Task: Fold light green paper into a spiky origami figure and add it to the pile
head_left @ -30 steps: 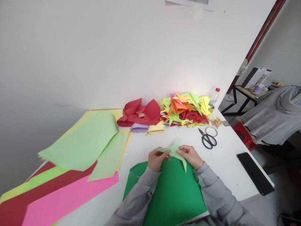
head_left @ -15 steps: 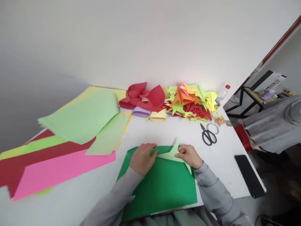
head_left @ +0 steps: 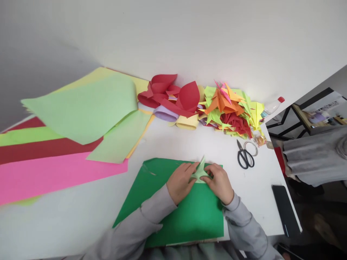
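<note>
A pale green folded paper piece (head_left: 200, 173) with a pointed tip sticking up lies over the upper part of a dark green sheet (head_left: 189, 216). My left hand (head_left: 182, 180) pinches its left side between thumb and fingers. On its right side, my right hand (head_left: 219, 182) holds it the same way, fingers curled. Both hands rest low over the green sheet, close together, and cover the paper's outer ends.
Large coloured sheets (head_left: 81, 108) spread across the left. Along the wall lie red rolled papers (head_left: 187, 97) and a heap of folded paper shapes (head_left: 225, 108). Scissors (head_left: 245, 157), a tape roll (head_left: 251, 148), a bottle (head_left: 272, 106) and a black phone (head_left: 286, 209) are at the right.
My left hand has moved right, nearer my right hand, and now grips the pale green paper's left side. The paper's long ends are now covered by the hands. The camera view has shifted.
</note>
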A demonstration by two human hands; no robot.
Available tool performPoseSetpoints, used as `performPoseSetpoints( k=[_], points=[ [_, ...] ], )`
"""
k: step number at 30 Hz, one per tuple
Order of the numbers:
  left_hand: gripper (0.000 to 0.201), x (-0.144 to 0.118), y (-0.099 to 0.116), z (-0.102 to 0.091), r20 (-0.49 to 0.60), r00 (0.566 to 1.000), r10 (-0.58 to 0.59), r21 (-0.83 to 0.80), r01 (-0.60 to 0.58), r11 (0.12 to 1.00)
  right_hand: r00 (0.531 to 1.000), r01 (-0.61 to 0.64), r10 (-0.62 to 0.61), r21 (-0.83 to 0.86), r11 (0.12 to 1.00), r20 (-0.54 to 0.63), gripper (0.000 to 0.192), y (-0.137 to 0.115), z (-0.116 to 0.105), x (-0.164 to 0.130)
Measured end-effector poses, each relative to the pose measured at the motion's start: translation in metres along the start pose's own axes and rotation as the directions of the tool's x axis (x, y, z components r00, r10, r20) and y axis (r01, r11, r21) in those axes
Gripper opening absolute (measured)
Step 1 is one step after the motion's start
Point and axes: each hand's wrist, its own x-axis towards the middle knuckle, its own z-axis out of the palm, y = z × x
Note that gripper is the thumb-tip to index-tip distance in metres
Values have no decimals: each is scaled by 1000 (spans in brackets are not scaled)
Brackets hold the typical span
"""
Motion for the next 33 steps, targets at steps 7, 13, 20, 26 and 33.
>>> performPoseSetpoints(
  k=[7,13,20,26,33],
  points=[
    [16,3,5,-5,-18,997,70,-74,-71,995,987,159,-159,-19,987,28,9,-4,-5,-1],
    [16,-3,1,-2,4,999,45,-99,-44,994,987,122,-119,-17,992,108,19,3,-10,2],
    [26,10,-3,-9,200,980,4,-92,15,996,977,133,-143,67,989,160,22,10,-12,10],
    [19,22,-9,-16,335,941,53,-46,-40,998,934,275,-302,152,949,193,20,23,-16,13],
    [22,26,-1,-22,442,895,58,60,-94,994,879,411,-432,136,901,204,18,31,-21,12]
  ],
)
